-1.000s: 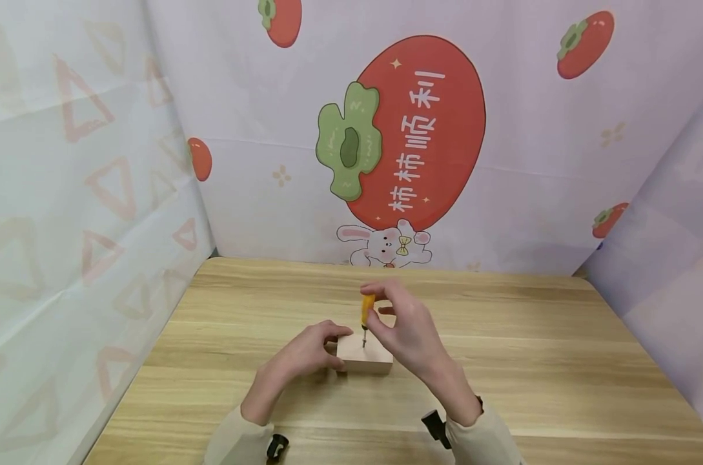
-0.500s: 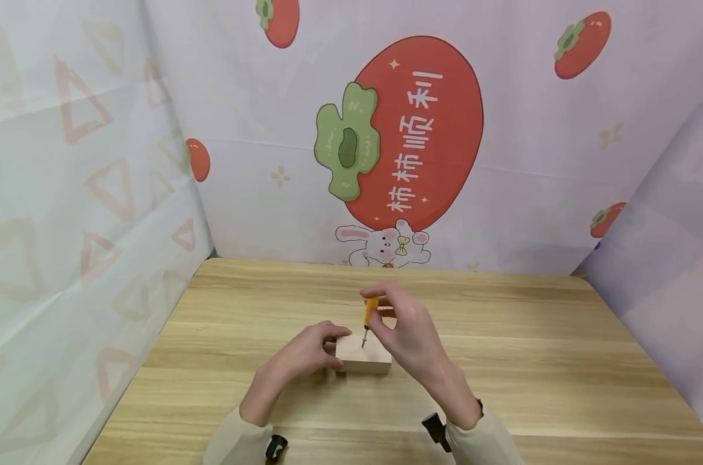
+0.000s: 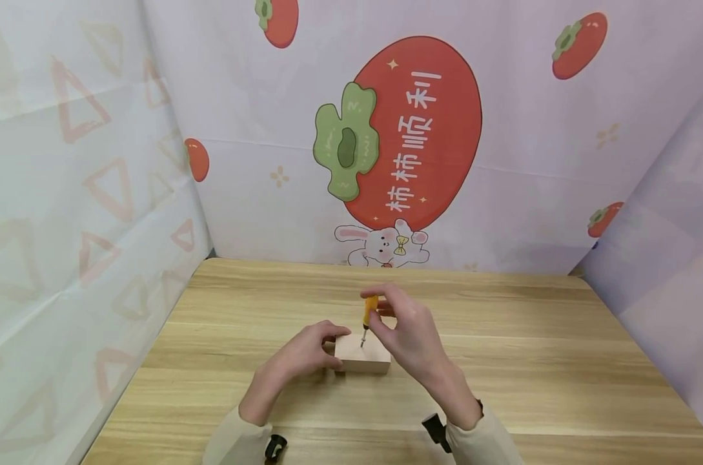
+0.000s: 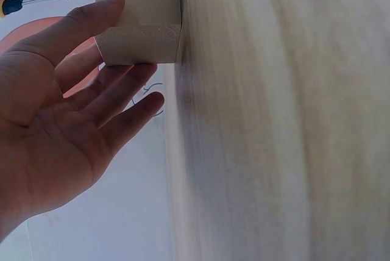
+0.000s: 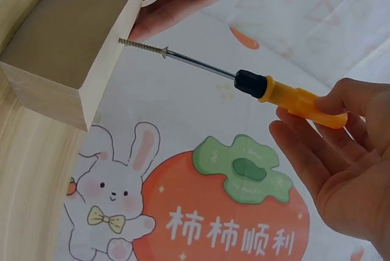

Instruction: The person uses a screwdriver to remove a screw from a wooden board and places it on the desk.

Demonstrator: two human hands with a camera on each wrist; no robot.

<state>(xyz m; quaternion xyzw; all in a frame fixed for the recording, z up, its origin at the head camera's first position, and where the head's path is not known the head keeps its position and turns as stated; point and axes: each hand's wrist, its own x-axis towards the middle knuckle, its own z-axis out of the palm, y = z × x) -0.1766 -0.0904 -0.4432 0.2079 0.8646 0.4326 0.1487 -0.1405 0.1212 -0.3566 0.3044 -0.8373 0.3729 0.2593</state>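
A pale wooden block (image 3: 363, 361) lies on the table, held at its left end by my left hand (image 3: 307, 351). In the left wrist view the thumb presses one face while the other fingers reach round the far side. My right hand (image 3: 412, 329) pinches the yellow handle of a screwdriver (image 5: 304, 103) above the block. The shaft meets the head of a screw (image 5: 144, 46), whose tip is at the block's top face. Most of the screw's thread shows outside the wood. Screw and screwdriver form one line, leaning slightly to the right in the head view.
The wood-grain table (image 3: 531, 361) extends around the block on all sides. Behind it hangs a printed cloth (image 3: 258, 206) with persimmons and a rabbit, and a patterned cloth (image 3: 95, 194) covers the left side. Dark wrist cameras (image 3: 435, 429) sit at both sleeves.
The screwdriver's handle has tipped a little to the right from near upright, with the right fingers shifting on it. The left hand and the block stay in place.
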